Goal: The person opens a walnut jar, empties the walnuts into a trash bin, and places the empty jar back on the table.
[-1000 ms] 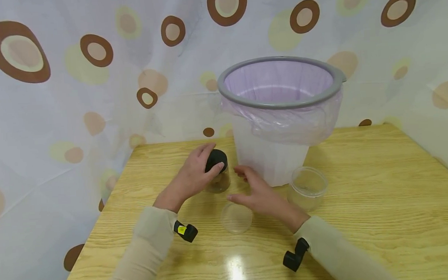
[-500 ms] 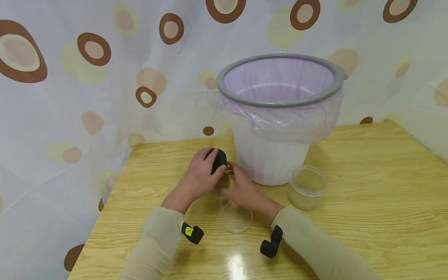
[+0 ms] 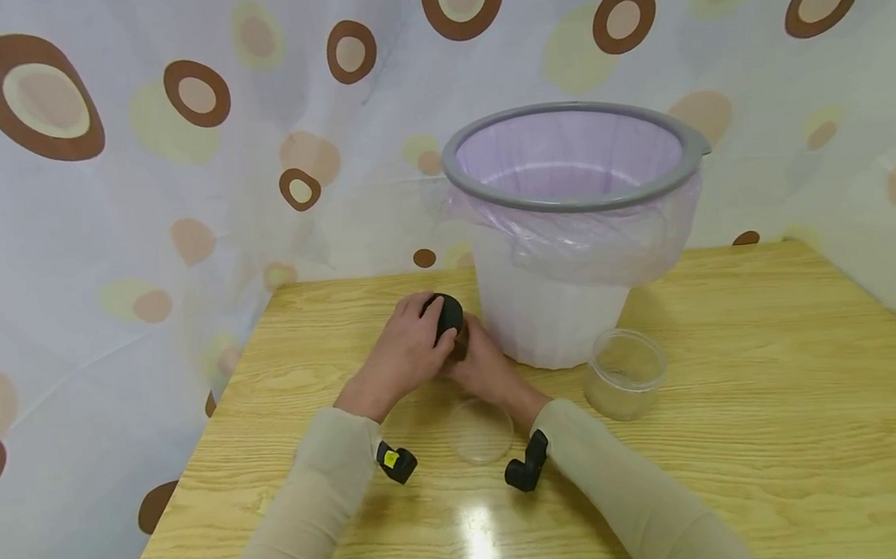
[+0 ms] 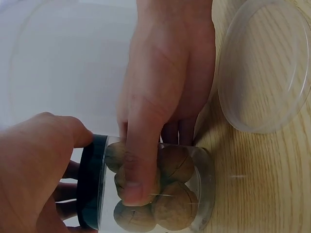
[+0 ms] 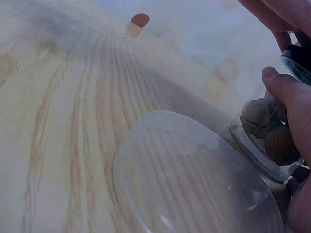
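A clear jar [image 4: 204, 179] with a black lid [image 3: 449, 314] stands on the table, and several walnuts [image 4: 176, 206] show through its wall. My left hand [image 3: 402, 352] grips the black lid from above, fingers curled over its far side and thumb at the near edge. Around the jar's body my right hand [image 3: 485, 368] is wrapped, its thumb lying across the clear wall in the left wrist view. A clear round lid [image 3: 481, 431] lies flat on the table just in front of the hands. To the right sits a clear open tub [image 3: 627, 376].
A white bin [image 3: 554, 308] with a grey rim and a pink-purple liner stands right behind the hands. The wooden table [image 3: 785, 431] runs back to a patterned curtain [image 3: 367, 150] behind and at the sides.
My right hand has moved left and closed round the jar's body. The left hand has stayed on the black lid and shifted slightly right. The clear lid and tub have not moved.
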Action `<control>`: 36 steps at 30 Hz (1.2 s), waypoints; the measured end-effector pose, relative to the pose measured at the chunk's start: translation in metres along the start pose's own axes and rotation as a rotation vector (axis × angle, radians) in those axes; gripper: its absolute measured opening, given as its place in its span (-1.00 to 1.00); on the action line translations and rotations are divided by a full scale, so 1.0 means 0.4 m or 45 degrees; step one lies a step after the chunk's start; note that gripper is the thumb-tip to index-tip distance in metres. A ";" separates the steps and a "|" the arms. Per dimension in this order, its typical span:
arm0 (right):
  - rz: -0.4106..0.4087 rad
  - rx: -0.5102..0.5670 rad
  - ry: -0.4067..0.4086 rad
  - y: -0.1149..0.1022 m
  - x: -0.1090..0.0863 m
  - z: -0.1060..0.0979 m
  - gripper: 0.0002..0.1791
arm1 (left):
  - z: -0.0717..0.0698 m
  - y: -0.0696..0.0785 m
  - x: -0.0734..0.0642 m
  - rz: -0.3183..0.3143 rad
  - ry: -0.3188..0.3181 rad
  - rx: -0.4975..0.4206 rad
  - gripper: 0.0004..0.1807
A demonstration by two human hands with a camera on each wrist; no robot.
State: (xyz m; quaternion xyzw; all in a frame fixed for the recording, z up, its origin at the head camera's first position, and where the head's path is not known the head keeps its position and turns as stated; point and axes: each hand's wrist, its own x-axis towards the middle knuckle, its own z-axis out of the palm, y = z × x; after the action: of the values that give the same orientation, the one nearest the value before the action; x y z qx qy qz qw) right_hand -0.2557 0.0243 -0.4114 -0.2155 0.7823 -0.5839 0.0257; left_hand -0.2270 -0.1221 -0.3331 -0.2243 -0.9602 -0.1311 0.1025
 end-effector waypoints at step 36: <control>-0.061 0.114 -0.022 -0.072 -0.040 -0.015 -0.36 | -0.018 0.009 -0.012 0.063 0.079 -0.253 -0.46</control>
State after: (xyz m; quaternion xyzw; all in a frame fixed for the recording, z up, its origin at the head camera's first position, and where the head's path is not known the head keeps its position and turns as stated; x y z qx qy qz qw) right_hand -0.2340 0.0293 -0.3862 -0.2377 0.7497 -0.6170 0.0282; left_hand -0.2199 -0.1231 -0.3267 -0.2528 -0.9330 -0.2299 0.1127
